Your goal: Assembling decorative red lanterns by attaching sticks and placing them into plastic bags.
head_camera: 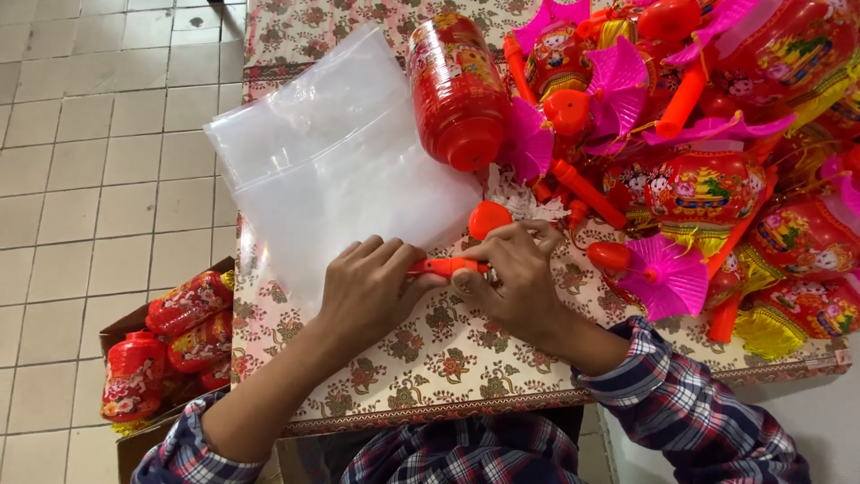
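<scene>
Pinching an orange stick point(446, 266) between left hand point(369, 289) and right hand point(515, 278) — fingers closed on it — just below the empty clear plastic bag point(331, 161), left of which a cardboard box point(121, 332) holds red lanterns point(175, 336).

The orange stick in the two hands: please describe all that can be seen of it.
The orange stick is a slim, smooth rod that looks like plastic. It lies almost level, just above the flowered tablecloth, at the lower edge of the clear plastic bag. The left hand closes over its left end; the right hand pinches its right end with the fingers. Only the short middle part shows. An orange rounded piece sits just above; whether they are joined is hidden.
</scene>
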